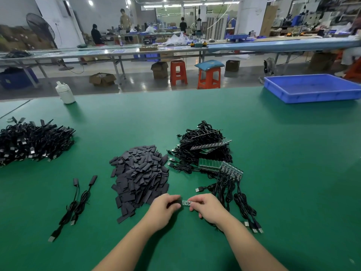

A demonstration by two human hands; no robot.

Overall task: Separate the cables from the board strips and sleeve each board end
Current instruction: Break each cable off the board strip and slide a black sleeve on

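We hold a small board end (187,203) above the table (283,173): the right hand (209,209) pinches its right end in curled fingers, and the left hand (166,207) grips a black sleeve (178,201) at its left end. Just beyond lie the sleeve pile (140,173) and the cabled board strips (211,159).

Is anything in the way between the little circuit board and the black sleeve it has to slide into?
Nothing visible. The left hand pinches a short black sleeve right at the end of the small green circuit board, which the right hand holds by its other end. No cable or loose sleeve lies between them.
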